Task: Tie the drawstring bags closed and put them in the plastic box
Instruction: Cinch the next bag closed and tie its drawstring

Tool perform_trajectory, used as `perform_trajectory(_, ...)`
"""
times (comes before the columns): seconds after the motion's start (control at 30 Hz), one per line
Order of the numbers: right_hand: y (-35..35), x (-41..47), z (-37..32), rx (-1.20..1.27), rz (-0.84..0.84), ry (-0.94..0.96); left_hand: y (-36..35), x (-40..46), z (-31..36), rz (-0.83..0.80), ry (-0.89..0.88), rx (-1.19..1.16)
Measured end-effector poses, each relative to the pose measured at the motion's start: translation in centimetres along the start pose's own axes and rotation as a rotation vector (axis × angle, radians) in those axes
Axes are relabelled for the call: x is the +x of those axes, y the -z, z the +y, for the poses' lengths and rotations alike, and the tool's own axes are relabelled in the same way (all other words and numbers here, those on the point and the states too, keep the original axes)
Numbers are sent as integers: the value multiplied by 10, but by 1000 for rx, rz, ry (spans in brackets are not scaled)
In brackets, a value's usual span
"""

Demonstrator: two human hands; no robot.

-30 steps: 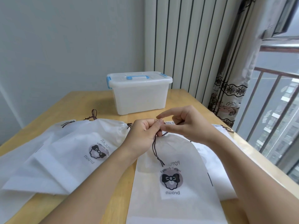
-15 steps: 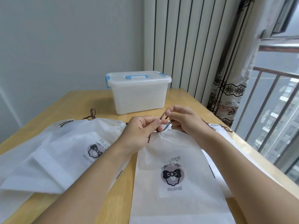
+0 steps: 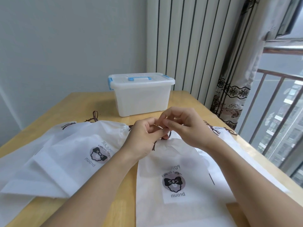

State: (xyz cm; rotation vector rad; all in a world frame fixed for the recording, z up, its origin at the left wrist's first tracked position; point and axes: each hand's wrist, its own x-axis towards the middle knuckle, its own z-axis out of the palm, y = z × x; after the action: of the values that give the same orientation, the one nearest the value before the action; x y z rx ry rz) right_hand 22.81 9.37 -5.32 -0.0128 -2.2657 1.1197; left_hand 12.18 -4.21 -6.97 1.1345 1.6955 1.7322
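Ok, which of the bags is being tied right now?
The front bag, nearest the camera: both hands, left and right, pinch its brown cord at the top. The other bags lie untouched on either side.

Bare table strip (image 3: pixel 105 110) between bags (image 3: pixel 68 145) and lidded plastic box (image 3: pixel 141 95) gives open passage; wall, curtain (image 3: pixel 229 102) hem box in behind, right.

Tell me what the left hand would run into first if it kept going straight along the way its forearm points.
The left hand points up and right toward the right hand, already fingertip to fingertip over the drawstring. It would likely meet that hand first; the plastic box sits farther back.
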Motion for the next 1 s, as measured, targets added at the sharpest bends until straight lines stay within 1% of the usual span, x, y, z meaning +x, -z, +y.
perform_trajectory(0.1, -2, 1, 2, -36, 62, 4, 1, -1, 1, -7, 34, 7)
perform_trajectory(0.2, -2, 1, 1, 1, 90, -9, 1, -1, 1, -3, 70, 10)
perform_trajectory(0.33, 1, 1, -1, 88, 69, -14, 0, -3, 5, -24, 74, 2)
perform_trajectory(0.43, -2, 0, 0, 59, 52, -17, -1, -5, 9, -66, 96, 7)
perform_trajectory(0.5, -7, 0, -1, 45, 41, -32, -1, -6, 9, -66, 138, 43)
perform_trajectory(0.67, -13, -2, -1, -35, -11, -4, -3, -6, 7, -2, 185, 57)
perform_trajectory(0.77, -7, -1, 1, -124, 81, -6, -5, -6, 10, 51, 199, 13)
perform_trajectory(0.83, -2, 0, 2, -174, 157, -17, -4, -5, 10, 124, 246, -49)
perform_trajectory(0.9, 1, 2, 2, -165, 188, -60, -2, -3, 9, 190, 288, -82)
perform_trajectory(1.0, 1, 1, 0, -103, 124, -125, 0, -2, 9, 208, 292, -130)
